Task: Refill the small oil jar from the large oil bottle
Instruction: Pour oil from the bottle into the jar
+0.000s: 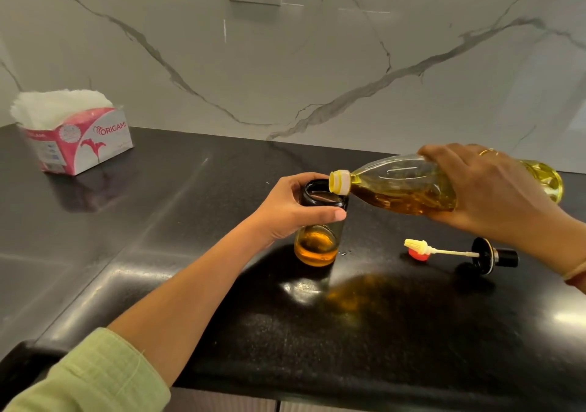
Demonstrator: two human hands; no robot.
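Note:
A small glass oil jar (318, 240) stands upright on the black counter (196, 221), with a shallow layer of amber oil at its bottom. My left hand (285, 208) grips the jar around its open top. My right hand (488, 189) holds the large clear oil bottle (402, 186) tipped almost level, its yellow spout (340, 182) over the jar's mouth. The bottle is partly full of golden oil. No stream of oil is clear to see.
The jar's black lid with an attached silicone brush (459, 253) lies on the counter right of the jar, beside a small red cap (416, 255). A pink and white tissue box (74, 132) stands at the back left. A marble wall rises behind.

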